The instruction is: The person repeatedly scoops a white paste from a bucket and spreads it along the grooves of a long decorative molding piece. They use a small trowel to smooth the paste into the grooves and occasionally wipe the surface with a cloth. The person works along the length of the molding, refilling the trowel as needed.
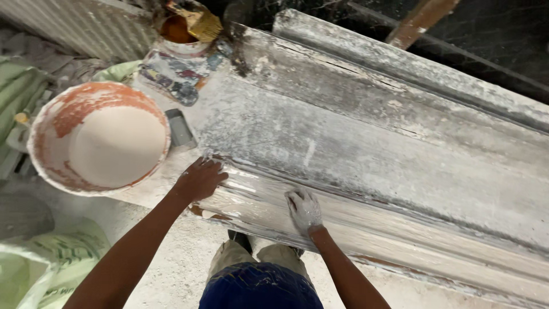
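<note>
A: Blue shorts point(260, 289) sit at bottom centre, nearest the lens. Hands?

B: Left hand point(200, 178) lies flat, fingers spread, on the wet white end of the long plaster moulding point(366, 154). Right hand point(305, 209), plaster-coated, presses palm-down just beside it, fingers open too. Neither grips anything.

A: Moulding position?

B: Runs diagonally from centre to the right edge, on a bench. Orange basin point(98, 137) of pale plaster mix sits left of it, near the left hand. Green sacks point(43, 266) lie bottom left.

Long plaster moulding point(372, 154) runs out of frame at right edge; full length not visible. Left hand point(198, 178): fingers partly buried in wet plaster. Green sacks point(40, 269) cropped at left. Paint tin point(183, 28) cut off at top.
</note>
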